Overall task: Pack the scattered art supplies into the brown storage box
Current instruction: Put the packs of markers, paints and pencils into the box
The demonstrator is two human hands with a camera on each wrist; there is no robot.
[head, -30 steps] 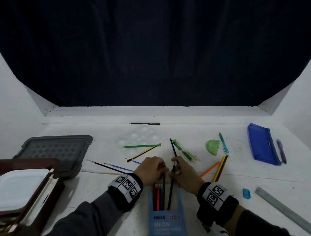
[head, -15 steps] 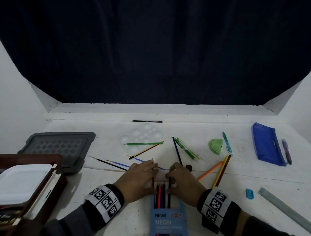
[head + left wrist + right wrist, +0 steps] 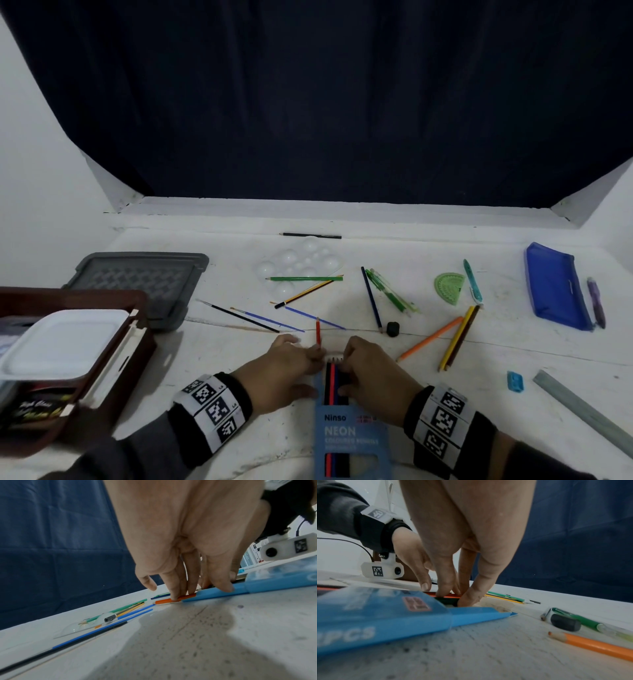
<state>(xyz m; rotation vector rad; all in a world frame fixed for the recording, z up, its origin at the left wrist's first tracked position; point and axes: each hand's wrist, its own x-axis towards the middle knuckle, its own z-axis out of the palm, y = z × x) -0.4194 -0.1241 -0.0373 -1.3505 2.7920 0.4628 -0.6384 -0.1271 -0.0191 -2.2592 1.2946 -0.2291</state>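
Both hands are at the near middle of the white table (image 3: 479, 349), working on a blue pencil pack (image 3: 352, 435). The left hand (image 3: 277, 370) presses its fingertips (image 3: 175, 596) down on a red pencil (image 3: 318, 331) that sticks out past the far end of the pack, with its thumb on the pack's left edge. The fingers are nearly straight and push more than they grab. The right hand (image 3: 373, 373) presses its fingertips (image 3: 467, 599) onto the pencils inside the open end. It does not close around anything either.

The pencils look thin, light and stiff, and round enough to roll away. I think it is best to push them on the end or pinch them in the middle. The pack looks like thin card that could bend, so hold it by its two long sides.

The brown storage box (image 3: 102, 387) sits at the near left, open, with a white tray (image 3: 61, 342) inside.

The head view shows the whole table: the box, an orange pencil (image 3: 428, 339), a black eraser (image 3: 392, 328) and a blue pencil case (image 3: 555, 287) at the far right. The wrist views do not show the box well. But they show the fingertips up close, flat on the pencils, which the head view hides behind the knuckles.
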